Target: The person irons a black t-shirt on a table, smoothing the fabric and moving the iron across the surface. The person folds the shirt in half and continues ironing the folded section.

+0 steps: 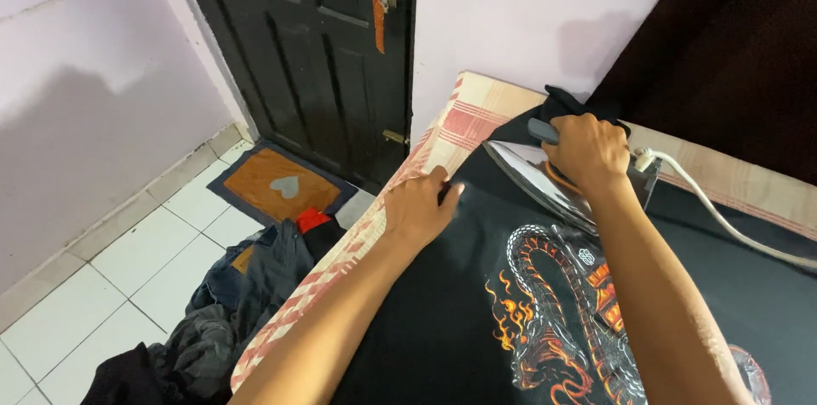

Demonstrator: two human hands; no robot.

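Here the iron (545, 179), smooth polished metal and likely heavy, rests on the soft black T-shirt (442, 320), best held by its dark handle, where the right hand (587, 150) is closed. The left hand (419, 205) lies flat, pinning limp cloth over the checked desk cover (459, 128).

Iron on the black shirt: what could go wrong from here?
1. The left hand presses the black T-shirt flat close beside the iron; a sideways stroke could burn its fingers.
2. The dragon print lies just below the soleplate; heat on it might damage it.
3. The white cord trails across the board near the right hand and could snag.
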